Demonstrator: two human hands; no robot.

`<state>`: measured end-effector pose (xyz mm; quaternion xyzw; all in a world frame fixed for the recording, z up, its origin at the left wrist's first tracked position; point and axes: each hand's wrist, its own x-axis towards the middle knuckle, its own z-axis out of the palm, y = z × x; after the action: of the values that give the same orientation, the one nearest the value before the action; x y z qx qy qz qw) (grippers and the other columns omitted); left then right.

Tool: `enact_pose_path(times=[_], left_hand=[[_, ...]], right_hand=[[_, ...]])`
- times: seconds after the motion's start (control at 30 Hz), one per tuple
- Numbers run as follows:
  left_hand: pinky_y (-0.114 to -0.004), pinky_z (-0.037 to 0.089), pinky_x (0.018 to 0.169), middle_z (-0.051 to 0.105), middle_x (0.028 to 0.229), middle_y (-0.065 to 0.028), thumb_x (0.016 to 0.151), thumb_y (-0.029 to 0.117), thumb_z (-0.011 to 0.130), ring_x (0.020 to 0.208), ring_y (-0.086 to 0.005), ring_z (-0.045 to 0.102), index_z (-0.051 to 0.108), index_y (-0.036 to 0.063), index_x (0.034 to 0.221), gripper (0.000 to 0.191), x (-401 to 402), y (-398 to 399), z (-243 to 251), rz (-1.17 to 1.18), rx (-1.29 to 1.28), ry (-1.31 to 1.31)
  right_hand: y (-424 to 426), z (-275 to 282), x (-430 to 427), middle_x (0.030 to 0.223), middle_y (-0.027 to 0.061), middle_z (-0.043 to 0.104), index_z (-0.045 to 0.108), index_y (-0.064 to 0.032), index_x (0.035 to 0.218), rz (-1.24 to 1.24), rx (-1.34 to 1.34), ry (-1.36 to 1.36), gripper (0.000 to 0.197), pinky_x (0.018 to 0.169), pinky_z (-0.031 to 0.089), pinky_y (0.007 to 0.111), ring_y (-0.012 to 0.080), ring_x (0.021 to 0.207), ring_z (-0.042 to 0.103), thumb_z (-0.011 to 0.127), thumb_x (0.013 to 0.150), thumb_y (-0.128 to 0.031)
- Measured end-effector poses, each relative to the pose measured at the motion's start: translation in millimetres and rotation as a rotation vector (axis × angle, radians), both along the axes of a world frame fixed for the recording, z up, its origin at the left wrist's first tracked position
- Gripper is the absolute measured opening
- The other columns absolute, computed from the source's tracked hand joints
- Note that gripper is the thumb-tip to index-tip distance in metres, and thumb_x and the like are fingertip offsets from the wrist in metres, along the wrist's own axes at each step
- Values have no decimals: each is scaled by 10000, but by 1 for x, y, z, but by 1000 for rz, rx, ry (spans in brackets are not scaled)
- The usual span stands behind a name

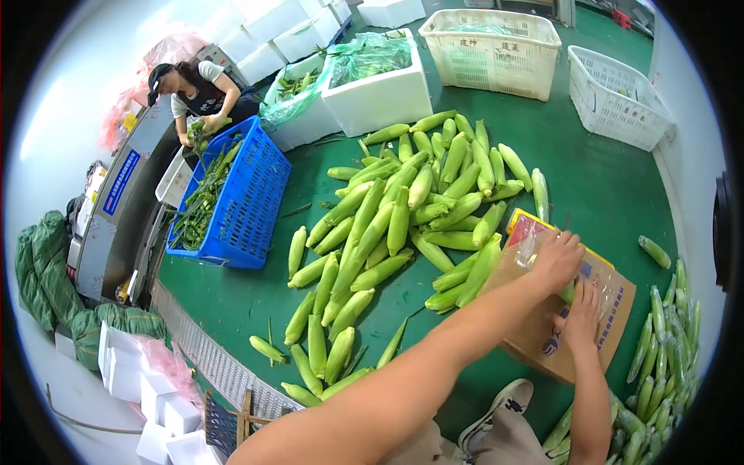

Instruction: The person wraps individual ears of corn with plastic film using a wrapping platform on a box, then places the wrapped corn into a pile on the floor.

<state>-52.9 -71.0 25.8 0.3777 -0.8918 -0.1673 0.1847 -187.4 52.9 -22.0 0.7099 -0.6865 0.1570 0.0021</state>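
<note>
A cardboard box (523,322) with printed writing lies on the green floor before me, and clear plastic film (526,251) shows on its top. Over the film, my left hand (557,260) has its fingers bent; what lies beneath them is hidden. Just below it, my right hand (581,319) holds a green ear of corn (566,292) between thumb and fingers. Only a short part of this ear shows between the two hands. A yellow-and-red packet (526,224) sticks out at the box's far edge. Beyond the box spreads a large heap of corn in husks (372,232).
Film-wrapped ears (660,354) are piled at right. A blue crate (247,203) of husks stands left, with a co-worker (200,96) handling corn behind it. White foam boxes (378,104) and plastic crates (491,58) line the back. My shoe (503,407) is near the box.
</note>
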Motion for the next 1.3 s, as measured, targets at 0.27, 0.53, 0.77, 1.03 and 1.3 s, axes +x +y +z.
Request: enact_pose_path(times=[0.27,0.53,0.77,1.03,1.3], left_hand=[[-538,290,1141,557,1359,-152,897,254,519,1280,-299,512,534,63,1339,482,51,54,-30,-230,-648,-24],[-420,516,859,713,971,-122,746,208,688,931,-277,683,648,84,1003,289,59,103,-3,-468,55,-366],[-430,552,738,723,882,-172,592,301,813,848,-348,694,747,51,880,387,53,99,18,-641,382,-518],[-470,534,709,713,831,-200,648,380,801,804,-344,687,738,26,800,390,136,218,-68,-883,987,-570],[-461,518,846,689,1055,-213,649,352,790,1013,-345,653,655,-11,1111,603,160,186,-66,-990,1270,-771]], right_hand=[[-8,36,1,1194,215,593,523,10,1216,158,180,-391,606,986,434,466,412,1124,549,796,689,-116],[26,34,-12,1174,194,647,572,-37,1254,365,738,-208,514,976,451,445,389,1125,588,724,815,-256],[-1,19,12,1568,81,344,439,-141,1468,320,273,55,713,1201,142,536,323,1472,241,687,845,-384],[-1,15,29,1606,78,266,425,-124,1476,290,355,37,731,1210,82,542,301,1503,171,677,844,-389],[110,49,89,1128,182,663,563,-50,1272,715,603,-407,774,935,479,472,332,1055,628,744,753,-594]])
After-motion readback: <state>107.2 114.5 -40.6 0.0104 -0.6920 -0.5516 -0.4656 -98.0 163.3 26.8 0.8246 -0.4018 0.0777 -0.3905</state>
